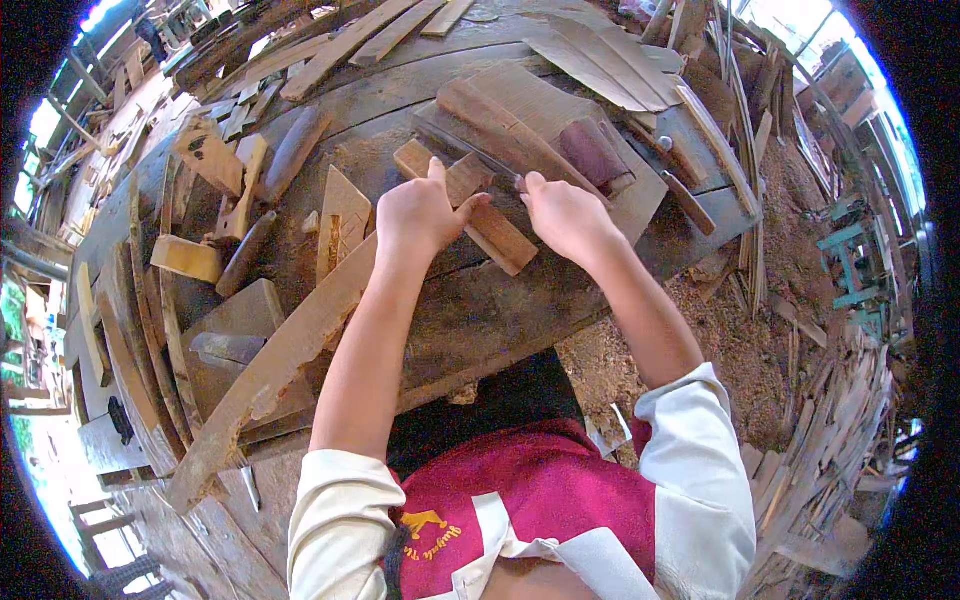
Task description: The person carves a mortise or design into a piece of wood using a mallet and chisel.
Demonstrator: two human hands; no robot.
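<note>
My left hand (420,215) is closed on a short pale-brown wooden piece (502,238) that lies diagonally on the workbench, with a small block (468,172) across it. My right hand (560,215) is closed near the end of a long, thin, dark tool (470,145), which may be metal. Just behind this tool lie a thick wooden block (505,135) and a dark reddish piece (588,155). A wedge-shaped board (342,225) sits left of my left hand, and a long rough-edged plank (270,380) runs under my left forearm.
Wooden jigs (185,258), cylindrical pieces (295,150), offcuts (600,60) and a wooden-handled tool (690,200) crowd the bench (470,315). Sawdust (620,350) and heaped scrap strips (820,450) cover the floor at right, beside a teal frame (850,260).
</note>
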